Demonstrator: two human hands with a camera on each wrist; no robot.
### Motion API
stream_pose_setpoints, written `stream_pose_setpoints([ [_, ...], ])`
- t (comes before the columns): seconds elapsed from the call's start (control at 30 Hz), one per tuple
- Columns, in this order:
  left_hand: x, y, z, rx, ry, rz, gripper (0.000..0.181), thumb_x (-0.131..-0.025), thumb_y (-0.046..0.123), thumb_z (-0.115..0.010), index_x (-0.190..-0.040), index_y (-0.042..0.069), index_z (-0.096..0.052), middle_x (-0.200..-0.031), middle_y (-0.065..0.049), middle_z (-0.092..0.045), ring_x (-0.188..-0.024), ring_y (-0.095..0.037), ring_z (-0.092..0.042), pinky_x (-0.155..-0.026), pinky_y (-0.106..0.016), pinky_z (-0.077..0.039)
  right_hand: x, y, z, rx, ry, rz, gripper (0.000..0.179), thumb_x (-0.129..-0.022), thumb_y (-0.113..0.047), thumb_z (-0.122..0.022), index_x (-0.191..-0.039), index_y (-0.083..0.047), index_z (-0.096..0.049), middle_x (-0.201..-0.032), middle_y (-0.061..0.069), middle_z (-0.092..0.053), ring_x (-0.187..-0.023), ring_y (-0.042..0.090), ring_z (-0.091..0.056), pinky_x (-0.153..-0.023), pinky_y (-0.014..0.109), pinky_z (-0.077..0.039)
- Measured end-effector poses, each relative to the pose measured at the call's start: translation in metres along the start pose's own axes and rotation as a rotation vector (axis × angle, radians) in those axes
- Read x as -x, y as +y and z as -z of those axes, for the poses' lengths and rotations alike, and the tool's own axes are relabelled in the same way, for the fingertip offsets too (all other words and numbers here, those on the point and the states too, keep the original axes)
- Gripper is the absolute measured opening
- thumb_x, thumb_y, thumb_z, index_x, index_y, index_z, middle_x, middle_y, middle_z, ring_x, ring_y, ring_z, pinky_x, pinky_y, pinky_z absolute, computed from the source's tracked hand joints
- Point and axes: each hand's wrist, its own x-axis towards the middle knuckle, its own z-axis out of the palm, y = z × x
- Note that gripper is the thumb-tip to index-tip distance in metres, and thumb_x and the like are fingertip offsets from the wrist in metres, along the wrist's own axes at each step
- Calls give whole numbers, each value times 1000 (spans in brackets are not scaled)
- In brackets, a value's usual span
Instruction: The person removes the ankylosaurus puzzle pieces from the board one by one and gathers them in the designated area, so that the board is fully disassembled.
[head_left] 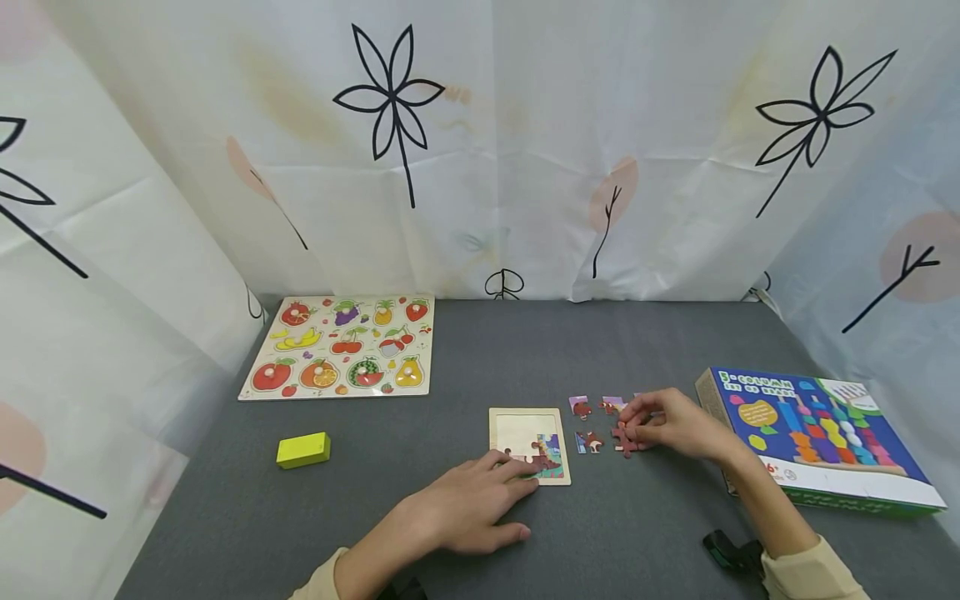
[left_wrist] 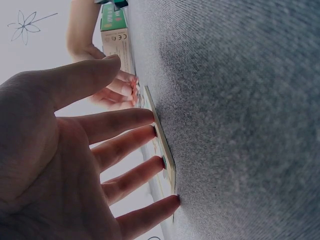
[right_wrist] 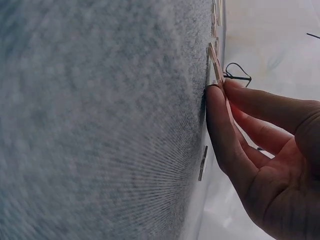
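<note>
My left hand (head_left: 474, 504) lies palm down with its fingers spread, the fingertips resting on the wooden puzzle tray (head_left: 504, 422). Joined puzzle pieces (head_left: 551, 450) fill the tray's lower right part. To the right of the tray, my right hand (head_left: 678, 423) pinches a reddish puzzle piece (head_left: 622, 439) between thumb and finger. In the right wrist view the held piece (right_wrist: 215, 65) is tilted, close to the tabletop. Loose puzzle pieces (head_left: 580, 407) lie on the table between the tray and my right hand; one at the back is partly hidden by that hand.
A fruit peg board (head_left: 337, 346) lies at the back left. Nearer sits a yellow block (head_left: 303, 450). A blue game box (head_left: 825, 442) stands to the right, beside my right forearm. Patterned white curtains (head_left: 495, 167) enclose the grey table (head_left: 405, 450).
</note>
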Motion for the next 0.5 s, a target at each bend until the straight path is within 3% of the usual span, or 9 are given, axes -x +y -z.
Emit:
stream_pose_setpoints([
  [0.5, 0, -1, -2, 2, -1, 3, 58, -106, 52, -64, -158, 26, -57, -172, 15, -43, -155, -18, -44, -120, -43, -50, 1, -2, 4, 10, -17, -24, 22, -102, -5, -72, -118, 10, -73, -106, 16, -77, -81, 0, -67, -71, 21, -59],
])
